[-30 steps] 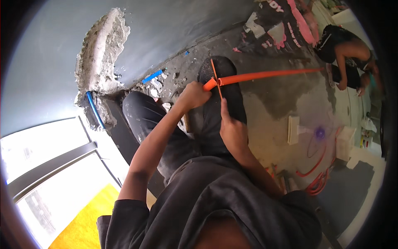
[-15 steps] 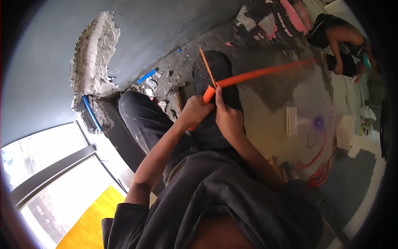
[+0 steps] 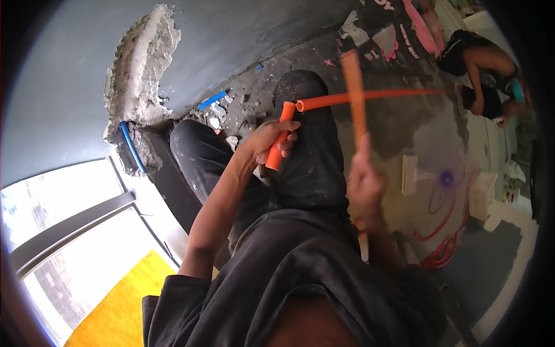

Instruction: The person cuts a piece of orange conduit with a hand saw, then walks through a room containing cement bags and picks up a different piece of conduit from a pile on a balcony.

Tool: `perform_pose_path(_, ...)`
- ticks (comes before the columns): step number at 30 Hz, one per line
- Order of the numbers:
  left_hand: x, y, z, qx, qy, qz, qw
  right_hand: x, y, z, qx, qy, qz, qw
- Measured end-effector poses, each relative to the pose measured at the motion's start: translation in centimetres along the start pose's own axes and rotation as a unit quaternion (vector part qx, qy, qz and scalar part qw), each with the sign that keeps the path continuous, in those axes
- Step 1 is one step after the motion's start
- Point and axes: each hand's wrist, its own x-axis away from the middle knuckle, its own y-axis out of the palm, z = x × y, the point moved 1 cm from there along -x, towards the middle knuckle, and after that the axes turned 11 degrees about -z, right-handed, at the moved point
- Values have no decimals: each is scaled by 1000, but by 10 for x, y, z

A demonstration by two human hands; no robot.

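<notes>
My left hand (image 3: 270, 143) grips a short orange pipe piece (image 3: 287, 113), angled upright over my legs. Just right of its top, the cut open end of a long orange pipe (image 3: 335, 99) rests over my dusty dark right knee (image 3: 299, 84), and the pipe stretches off to the right. My right hand (image 3: 368, 179), blurred, is closed on the lower end of a thin orange saw blade (image 3: 354, 87), raised to the right of my knee across the long pipe in view.
A grey wall (image 3: 231, 29) has a broken channel (image 3: 139, 58) with blue pipe (image 3: 132, 144). Rubble and another blue pipe piece (image 3: 211, 99) lie along its foot. A window is lower left. A person (image 3: 480, 63) crouches upper right. Orange coiled hose (image 3: 442, 254) lies lower right.
The short piece has parted from the long pipe and turned more upright in my left hand. My right hand has moved right with the blade, away from the cut.
</notes>
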Motion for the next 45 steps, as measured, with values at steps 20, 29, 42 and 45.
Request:
perform_pose_path(20,-8,0,-5,-243,299,116,915,-102,-302,428,-619,213,119,746)
perform_pose_path(29,20,6,1,-235,358,77,901,-161,-224,370,-587,294,223,720)
perform_pose_path(42,34,8,14,158,290,-21,944,-181,-248,333,-554,413,292,661)
perform_pose_path(45,20,31,26,245,279,-68,926,-149,-196,266,-542,190,205,793)
